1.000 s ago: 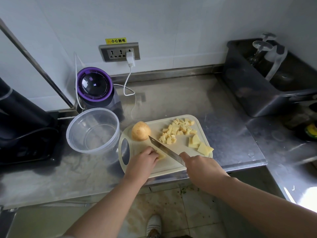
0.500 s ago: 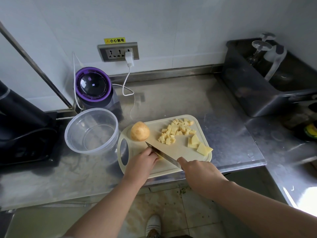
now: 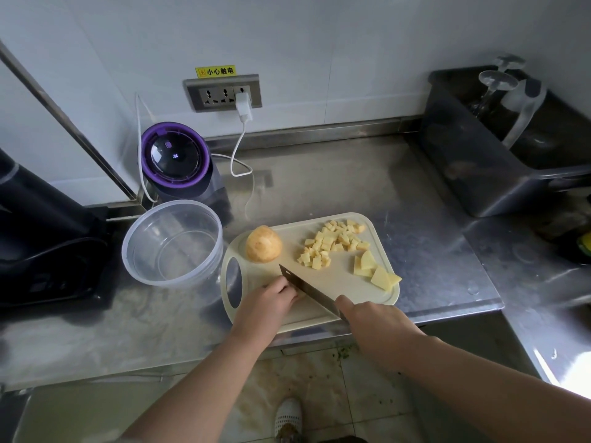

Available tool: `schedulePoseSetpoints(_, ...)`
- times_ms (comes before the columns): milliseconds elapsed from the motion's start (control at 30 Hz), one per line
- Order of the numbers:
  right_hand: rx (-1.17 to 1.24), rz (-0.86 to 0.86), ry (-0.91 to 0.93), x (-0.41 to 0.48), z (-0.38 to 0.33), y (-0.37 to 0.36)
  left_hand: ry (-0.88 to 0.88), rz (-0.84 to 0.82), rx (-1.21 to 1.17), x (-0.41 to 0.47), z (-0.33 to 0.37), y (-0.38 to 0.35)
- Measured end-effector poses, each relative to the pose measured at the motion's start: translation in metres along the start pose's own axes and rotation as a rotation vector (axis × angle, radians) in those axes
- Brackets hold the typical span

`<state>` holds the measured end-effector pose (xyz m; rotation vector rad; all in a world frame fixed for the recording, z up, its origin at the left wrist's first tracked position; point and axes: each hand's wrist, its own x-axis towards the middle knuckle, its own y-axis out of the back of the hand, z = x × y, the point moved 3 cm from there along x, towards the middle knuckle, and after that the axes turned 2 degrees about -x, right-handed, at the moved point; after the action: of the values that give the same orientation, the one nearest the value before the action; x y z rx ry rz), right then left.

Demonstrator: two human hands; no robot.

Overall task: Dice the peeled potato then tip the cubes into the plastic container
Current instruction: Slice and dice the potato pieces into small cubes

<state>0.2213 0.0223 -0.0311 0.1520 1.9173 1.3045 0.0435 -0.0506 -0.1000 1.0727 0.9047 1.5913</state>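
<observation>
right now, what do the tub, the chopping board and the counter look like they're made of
Tub: clear glossy plastic; the counter shows through its wall. Chopping board: cream matte plastic, probably, with a moulded handle hole. Counter: likely brushed stainless steel, grey with dull reflections.

One wide-angle camera worn on the head is looking forward and steeply down over the steel counter (image 3: 351, 180), which is filling mid-frame, with the wall (image 3: 319, 36) running along the top, the floor (image 3: 323, 391) along the bottom, and the left hand (image 3: 267, 303) and right hand (image 3: 375, 329) reaching in close below centre.
</observation>
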Motion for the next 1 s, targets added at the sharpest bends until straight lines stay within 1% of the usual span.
schedulePoseSetpoints(200, 0.05, 0.044, -0.044, -0.005, 0.004, 0.002, -0.007, -0.019, 0.003, -0.003, 0.001, 0.007)
schedulePoseSetpoints(333, 0.034, 0.058, -0.019, -0.009, -0.003, 0.002, 0.008, -0.034, 0.018, -0.003, 0.001, 0.007)
schedulePoseSetpoints(667, 0.035, 0.038, 0.005, -0.01, -0.013, 0.001, 0.045, -0.104, 0.075, -0.004, -0.002, 0.003)
schedulePoseSetpoints(800, 0.006, 0.013, 0.026, -0.008, -0.016, 0.0, 0.029, -0.092, 0.076, -0.003, 0.001, 0.007)
schedulePoseSetpoints(1000, 0.032, -0.02, 0.011, -0.007, -0.014, -0.003, 0.002, -0.075, 0.064, -0.003, 0.004, 0.01)
